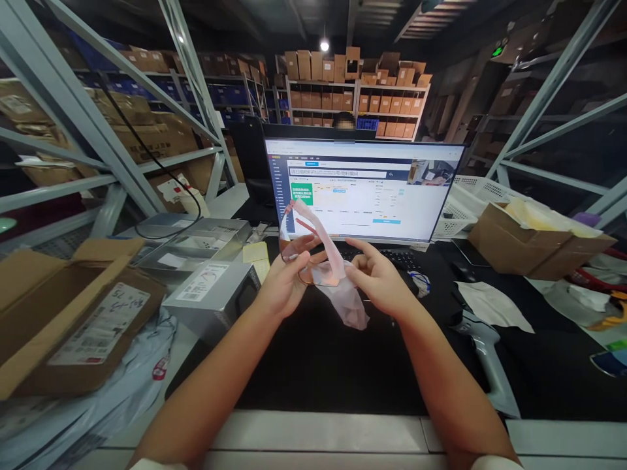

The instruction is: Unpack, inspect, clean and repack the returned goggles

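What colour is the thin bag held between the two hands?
Pale, translucent pink. The bag shows best in the head view.

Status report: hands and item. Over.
Left hand gripping tinted glasses. Right hand at the plastic sleeve, grip unclear. Held above black desk mat, keyboard just beyond; nothing blocking.

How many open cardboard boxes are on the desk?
2. The left box lies by a silver carton; the right box stands near a white basket. Others may be hidden beyond the frame.
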A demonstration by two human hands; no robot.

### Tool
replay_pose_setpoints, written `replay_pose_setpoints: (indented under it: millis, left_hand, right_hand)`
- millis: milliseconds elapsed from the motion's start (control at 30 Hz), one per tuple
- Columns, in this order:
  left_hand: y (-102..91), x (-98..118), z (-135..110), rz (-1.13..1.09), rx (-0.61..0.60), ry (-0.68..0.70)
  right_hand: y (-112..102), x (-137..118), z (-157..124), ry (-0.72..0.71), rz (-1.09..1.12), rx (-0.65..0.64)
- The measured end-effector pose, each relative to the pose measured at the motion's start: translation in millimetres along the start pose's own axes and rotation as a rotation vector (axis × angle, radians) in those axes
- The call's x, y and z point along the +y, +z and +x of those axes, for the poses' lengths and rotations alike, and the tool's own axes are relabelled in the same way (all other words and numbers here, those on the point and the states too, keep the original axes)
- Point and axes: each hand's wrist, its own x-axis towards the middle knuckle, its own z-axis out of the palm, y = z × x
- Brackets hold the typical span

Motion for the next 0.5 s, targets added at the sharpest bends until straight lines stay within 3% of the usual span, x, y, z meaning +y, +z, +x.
replay_pose_setpoints:
  millis: [167, 267, 400, 500]
  left_hand:
    - [-1.1, -2, -9, 0.178, 0.043, 0.278]
    - [-4.1, -7, -16, 0.343, 0.092, 0.366]
    - [-5.0, -10, -19, 0.406, 0.130, 0.414]
    - [-2.9, -8, -17, 0.360, 0.106, 0.369]
  right_hand:
    - [3, 0, 1, 0.062, -0.198, 0.160]
    - [4, -7, -4, 0.044, -0.339, 0.092]
    - [5, -20, -13, -0.058, -0.406, -0.140]
    - [5, -22, -15, -0.039, -0.408, -0.062]
